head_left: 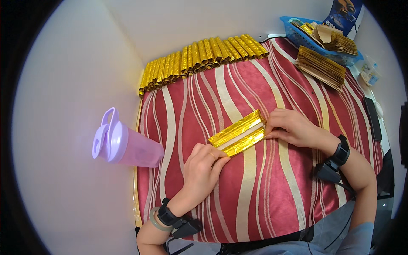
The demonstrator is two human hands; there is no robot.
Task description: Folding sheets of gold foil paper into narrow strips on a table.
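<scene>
A sheet of shiny gold foil paper point(219, 139), creased lengthwise, lies at a slant over the middle of the striped cloth. A pale strip point(240, 137) runs along its length between the gold folds. The near left end is pinched by my left hand point(203, 172), thumb and fingers closed on the edge. At the far right end, my right hand point(293, 127) has its thumb and fingertips closed on the other edge. Part of each end is hidden under the fingers. Both wrists wear black straps with small black devices.
Rolled gold foil tubes point(204, 53) stand in a stacked row at the back. A purple shaker bottle point(138, 146) is at the left. Back right are a stack of folded paper point(321, 68), a blue basket point(297, 36) of papers, a clear cup point(369, 73) and a dark slab-like object point(372, 119).
</scene>
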